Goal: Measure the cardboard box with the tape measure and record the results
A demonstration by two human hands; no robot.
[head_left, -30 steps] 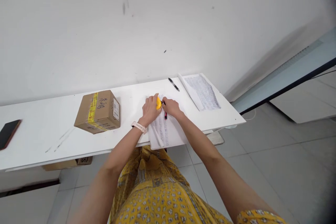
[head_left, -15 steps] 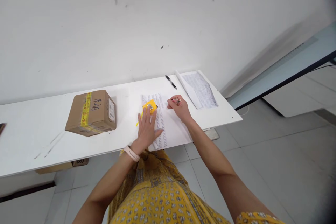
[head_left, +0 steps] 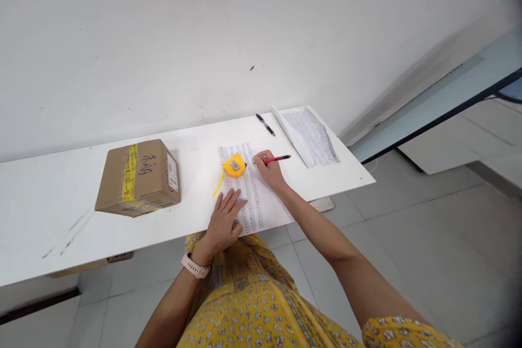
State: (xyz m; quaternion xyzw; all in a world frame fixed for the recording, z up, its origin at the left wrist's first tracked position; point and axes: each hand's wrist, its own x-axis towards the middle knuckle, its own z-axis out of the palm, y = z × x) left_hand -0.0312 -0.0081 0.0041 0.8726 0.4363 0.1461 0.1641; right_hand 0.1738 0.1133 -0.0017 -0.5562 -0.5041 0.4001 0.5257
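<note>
A printed sheet of paper [head_left: 255, 196] lies on the white table [head_left: 61, 196] in front of me. My left hand [head_left: 223, 220] rests flat on its near left edge, fingers spread and holding nothing. A yellow tape measure [head_left: 234, 166] sits on the sheet's upper left, a short length of tape sticking out toward the left. My right hand [head_left: 269, 169] is closed on a red pen [head_left: 278, 159], its tip on the sheet just right of the tape measure.
A taped cardboard box [head_left: 138, 176] stands to the left on the table. A black pen [head_left: 265, 124] and a second printed sheet [head_left: 312, 136] lie at the far right, near the wall. Tiled floor lies beyond the table's right end.
My left hand let go of the tape measure and slid back toward me onto the paper's near edge. My right hand turned the red pen into a writing grip.
</note>
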